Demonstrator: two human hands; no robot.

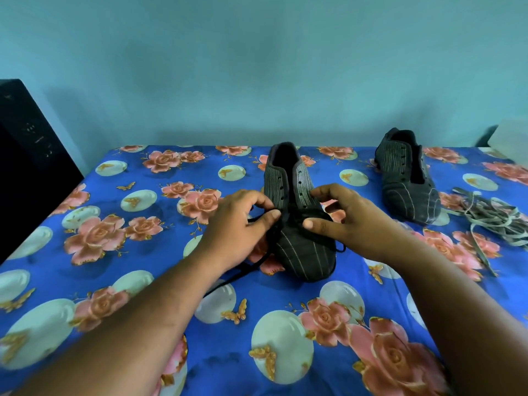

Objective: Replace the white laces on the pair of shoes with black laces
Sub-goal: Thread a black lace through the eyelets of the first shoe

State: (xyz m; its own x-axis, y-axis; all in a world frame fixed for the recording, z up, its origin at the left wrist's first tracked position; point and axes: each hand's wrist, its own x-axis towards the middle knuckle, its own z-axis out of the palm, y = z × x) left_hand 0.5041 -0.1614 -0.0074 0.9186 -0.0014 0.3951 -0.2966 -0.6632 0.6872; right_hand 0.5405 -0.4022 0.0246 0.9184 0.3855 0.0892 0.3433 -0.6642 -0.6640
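Note:
A dark pinstriped shoe [300,241] stands in the middle of the bed, toe towards me, its upper eyelets without lace. A black lace [243,271] crosses its lowest eyelets and trails off to the lower left. My left hand [240,224] pinches this lace at the shoe's left side. My right hand [348,221] grips the shoe's right side, thumb on the vamp; a short black lace end [340,248] pokes out beneath it. The second shoe [408,178] lies unlaced at the back right. A heap of greyish-white laces [494,221] lies beside it.
A blue floral bedsheet [160,281] covers the whole surface. A black box-like object [25,155] stands at the left edge. A turquoise wall [257,67] closes off the back, and a pale object [511,138] sits at the far right.

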